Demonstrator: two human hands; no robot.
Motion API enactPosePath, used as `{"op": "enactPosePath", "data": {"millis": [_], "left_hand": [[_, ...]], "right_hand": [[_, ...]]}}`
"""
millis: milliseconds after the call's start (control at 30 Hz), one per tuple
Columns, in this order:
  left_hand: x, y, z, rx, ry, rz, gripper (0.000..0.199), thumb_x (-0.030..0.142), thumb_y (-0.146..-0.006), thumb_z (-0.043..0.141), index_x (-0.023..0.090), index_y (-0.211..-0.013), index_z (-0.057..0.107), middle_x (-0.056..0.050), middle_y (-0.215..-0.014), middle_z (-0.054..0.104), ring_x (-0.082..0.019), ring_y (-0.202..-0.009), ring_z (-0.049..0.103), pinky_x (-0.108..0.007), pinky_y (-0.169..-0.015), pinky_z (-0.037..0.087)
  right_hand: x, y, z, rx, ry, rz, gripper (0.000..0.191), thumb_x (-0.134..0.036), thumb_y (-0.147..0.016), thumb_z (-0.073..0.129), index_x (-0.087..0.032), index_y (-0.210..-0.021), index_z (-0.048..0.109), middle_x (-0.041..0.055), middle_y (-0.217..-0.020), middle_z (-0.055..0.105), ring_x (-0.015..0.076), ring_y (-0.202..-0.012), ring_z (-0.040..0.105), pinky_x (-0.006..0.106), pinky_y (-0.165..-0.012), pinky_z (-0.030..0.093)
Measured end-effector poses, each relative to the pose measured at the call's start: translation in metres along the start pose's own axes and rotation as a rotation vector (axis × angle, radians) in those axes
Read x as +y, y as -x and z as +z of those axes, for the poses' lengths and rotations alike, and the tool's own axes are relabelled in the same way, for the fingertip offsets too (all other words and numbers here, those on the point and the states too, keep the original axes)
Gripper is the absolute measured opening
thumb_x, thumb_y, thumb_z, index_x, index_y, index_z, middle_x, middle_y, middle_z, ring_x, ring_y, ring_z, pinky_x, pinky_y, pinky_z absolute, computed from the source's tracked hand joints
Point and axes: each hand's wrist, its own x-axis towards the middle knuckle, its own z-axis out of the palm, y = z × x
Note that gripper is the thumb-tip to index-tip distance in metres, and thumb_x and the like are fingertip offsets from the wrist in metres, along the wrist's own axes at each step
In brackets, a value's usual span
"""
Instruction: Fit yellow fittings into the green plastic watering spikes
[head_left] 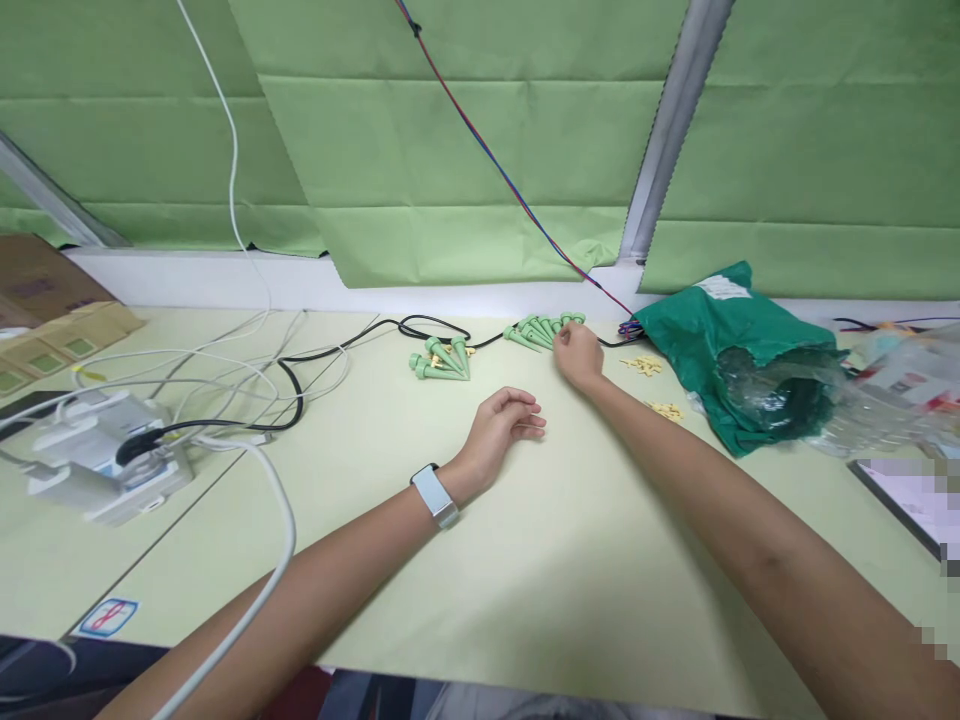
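Observation:
My right hand (577, 355) reaches to the back of the table, its fingers curled in at the right end of a row of green cone-shaped spikes (531, 332). What its fingertips hold, if anything, is hidden. Nearer the middle, my left hand (506, 432) hovers over the table with loosely bent fingers apart and nothing in them. Several more green spikes (442, 360) lie in a cluster to the left, with small yellow pieces beside them. Small yellow pieces (643, 366) also lie in a pile right of my right hand, and another pile (665, 410) is closer to me.
On the left, white power strips and plugs (112, 455) sit among tangled cables. A green plastic bag (742, 350) and clear packaging (892, 390) are on the right, near a tablet-like device (911, 505). A white cable (281, 500) crosses over my left forearm.

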Motion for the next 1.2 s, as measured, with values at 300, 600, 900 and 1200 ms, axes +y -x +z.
{"op": "enactPosePath", "data": {"millis": [300, 600, 900, 1200], "left_hand": [[0.007, -0.001, -0.008, 0.141, -0.145, 0.304, 0.006, 0.023, -0.083, 0.059, 0.019, -0.087, 0.06, 0.002, -0.07, 0.059, -0.01, -0.056, 0.057, -0.023, -0.055, 0.046], [0.009, -0.018, -0.026, 0.211, -0.107, 0.249, 0.01, 0.023, -0.079, 0.06, 0.019, -0.089, 0.058, 0.003, -0.068, 0.057, -0.009, -0.053, 0.055, -0.022, -0.051, 0.042], [0.003, -0.025, -0.027, 0.295, -0.202, 0.171, 0.028, 0.02, -0.075, 0.068, 0.019, -0.098, 0.051, 0.0, -0.083, 0.063, -0.015, -0.072, 0.068, -0.035, -0.077, 0.056], [0.009, -0.013, -0.014, 0.05, -0.285, 0.103, 0.032, 0.041, -0.08, 0.075, 0.017, -0.094, 0.058, -0.006, -0.083, 0.071, -0.022, -0.081, 0.071, -0.04, -0.082, 0.056]], "right_hand": [[-0.075, 0.041, 0.038, -0.395, -0.092, -0.535, 0.036, -0.025, -0.093, 0.054, -0.034, -0.124, 0.069, 0.0021, -0.11, 0.066, 0.0182, -0.096, 0.06, 0.024, -0.074, 0.043], [-0.074, 0.049, 0.023, -0.355, -0.141, -0.532, 0.014, -0.02, -0.083, 0.063, -0.019, -0.086, 0.076, 0.0073, -0.094, 0.068, 0.0204, -0.092, 0.059, 0.026, -0.071, 0.041], [-0.027, 0.089, -0.011, -0.226, -0.358, -0.214, 0.017, -0.013, -0.079, 0.062, -0.016, -0.09, 0.075, 0.0041, -0.08, 0.076, 0.0158, -0.073, 0.069, 0.024, -0.07, 0.051], [-0.016, 0.161, -0.058, -0.205, -0.722, -0.219, 0.008, -0.014, -0.073, 0.062, -0.018, -0.075, 0.069, -0.0007, -0.074, 0.065, 0.0127, -0.067, 0.06, 0.023, -0.063, 0.047]]}}
